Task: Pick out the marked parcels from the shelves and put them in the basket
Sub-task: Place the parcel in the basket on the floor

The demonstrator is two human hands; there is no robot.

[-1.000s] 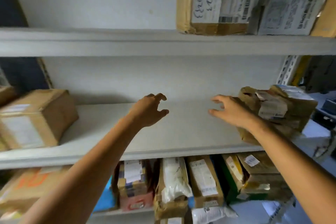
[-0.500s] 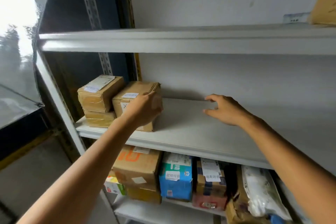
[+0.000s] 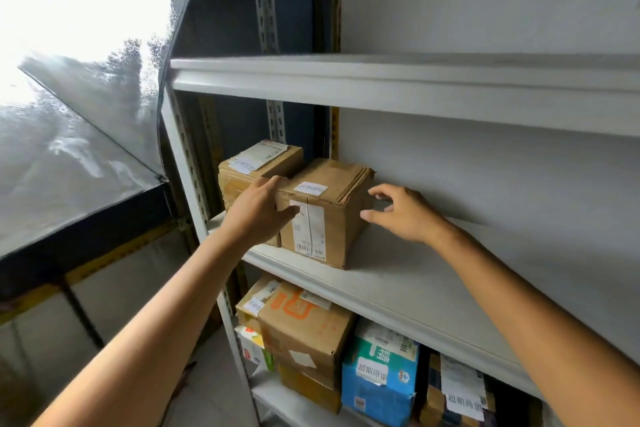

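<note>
A brown cardboard parcel [image 3: 330, 215] with white labels and a pen mark on its front stands at the left end of the middle shelf [image 3: 415, 288]. My left hand [image 3: 258, 213] rests against its front left corner, thumb across the front label. Just right of the parcel hovers my right hand [image 3: 398, 211], fingers spread and bent, not touching it. Behind and left of this parcel are two stacked brown parcels [image 3: 256, 166]. No basket is in view.
The upper shelf [image 3: 415, 87] runs across above. Below the middle shelf stand a large brown box with orange print [image 3: 304, 329], a blue and white carton [image 3: 381, 374] and other parcels. A grey upright post [image 3: 194, 184] bounds the shelves on the left.
The view swung left along the shelf to the parcels at its end. My left hand reached the front parcel and my right hand came up beside its right face.
</note>
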